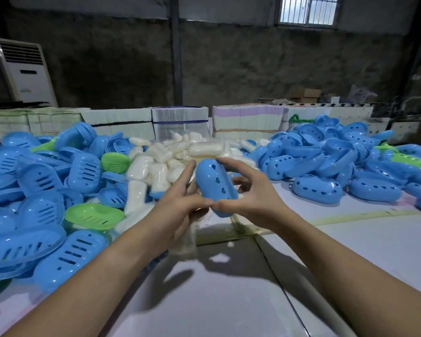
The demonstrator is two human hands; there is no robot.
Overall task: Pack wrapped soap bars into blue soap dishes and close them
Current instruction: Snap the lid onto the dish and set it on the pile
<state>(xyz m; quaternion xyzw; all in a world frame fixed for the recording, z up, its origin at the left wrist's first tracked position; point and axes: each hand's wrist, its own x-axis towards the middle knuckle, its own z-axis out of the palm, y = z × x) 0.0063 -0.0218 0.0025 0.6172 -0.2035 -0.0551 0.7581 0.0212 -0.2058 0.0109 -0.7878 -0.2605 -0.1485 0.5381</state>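
Observation:
A blue soap dish [215,187] with heart-shaped holes is held up over the table, between both hands. My left hand [180,207] grips it from the left, thumb at its near end and fingers behind it. My right hand [250,193] grips it from the right, its index finger over the far end and thumb meeting the left thumb. The dish looks closed; what is inside is hidden. A heap of white wrapped soap bars [161,164] lies just beyond the hands.
Slotted blue dish halves [41,190] pile up on the left with a few green ones [93,216]. Heart-holed blue halves [326,156] fill the right. Bundled stacks of flat packaging [180,120] line the table's far edge. The white tabletop [229,288] lies below my arms.

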